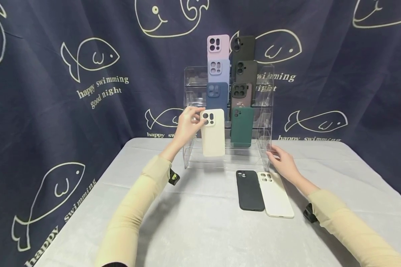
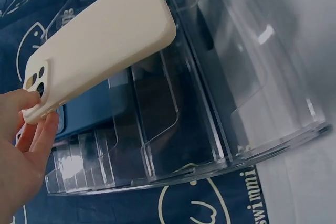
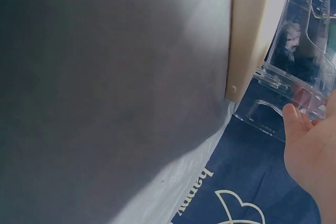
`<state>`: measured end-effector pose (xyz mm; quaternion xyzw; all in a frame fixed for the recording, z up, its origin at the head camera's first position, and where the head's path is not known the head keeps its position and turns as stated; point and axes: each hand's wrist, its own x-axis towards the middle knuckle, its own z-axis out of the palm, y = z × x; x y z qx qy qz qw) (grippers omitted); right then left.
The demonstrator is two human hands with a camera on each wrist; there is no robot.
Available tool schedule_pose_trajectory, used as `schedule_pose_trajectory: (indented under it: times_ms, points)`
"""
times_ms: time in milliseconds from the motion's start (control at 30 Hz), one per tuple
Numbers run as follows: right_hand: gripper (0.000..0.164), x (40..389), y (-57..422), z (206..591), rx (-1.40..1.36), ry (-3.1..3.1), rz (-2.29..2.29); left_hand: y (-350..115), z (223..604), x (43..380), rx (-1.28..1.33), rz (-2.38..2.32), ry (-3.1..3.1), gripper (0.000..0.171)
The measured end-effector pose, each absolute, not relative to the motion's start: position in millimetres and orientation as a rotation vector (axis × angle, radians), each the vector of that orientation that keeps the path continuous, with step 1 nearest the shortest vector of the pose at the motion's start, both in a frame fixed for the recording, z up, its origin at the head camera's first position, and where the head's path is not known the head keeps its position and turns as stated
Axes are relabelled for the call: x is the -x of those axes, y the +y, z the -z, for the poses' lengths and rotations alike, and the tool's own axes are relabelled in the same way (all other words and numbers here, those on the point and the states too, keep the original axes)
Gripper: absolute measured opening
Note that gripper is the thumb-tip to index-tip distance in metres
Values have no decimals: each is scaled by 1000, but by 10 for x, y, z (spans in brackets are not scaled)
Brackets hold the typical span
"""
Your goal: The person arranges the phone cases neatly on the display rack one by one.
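My left hand [image 1: 188, 124] pinches a cream phone case [image 1: 214, 139] by its upper corner, beside the camera cutouts. The case is upright at the front left of a clear tiered display rack [image 1: 227, 160]. In the left wrist view the thumb lies on the cutout side, with fingers behind. A dark blue case [image 1: 217, 97] stands just behind it. My right hand [image 1: 284, 163] holds the rack's right side panel near its front; in the right wrist view some fingertips are partly hidden by the clear plastic.
Lilac [image 1: 218, 53] and light blue [image 1: 218, 76] cases stand higher in the left column. The right column holds several dark cases and a green case [image 1: 242, 129]. A black case [image 1: 250, 193] and a white case [image 1: 277, 198] lie side by side on the table [image 1: 200, 230].
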<state>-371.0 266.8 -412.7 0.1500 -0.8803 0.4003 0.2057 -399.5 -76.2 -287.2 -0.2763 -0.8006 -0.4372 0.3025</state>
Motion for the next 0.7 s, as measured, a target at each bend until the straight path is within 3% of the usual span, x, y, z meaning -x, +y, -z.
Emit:
schedule_pose_trajectory:
  times_ms: [700]
  points:
    - [46, 3684, 2669, 4118, -405, -2454, -1125, -617, 2798, 4346, 634, 1148, -2051, 36]
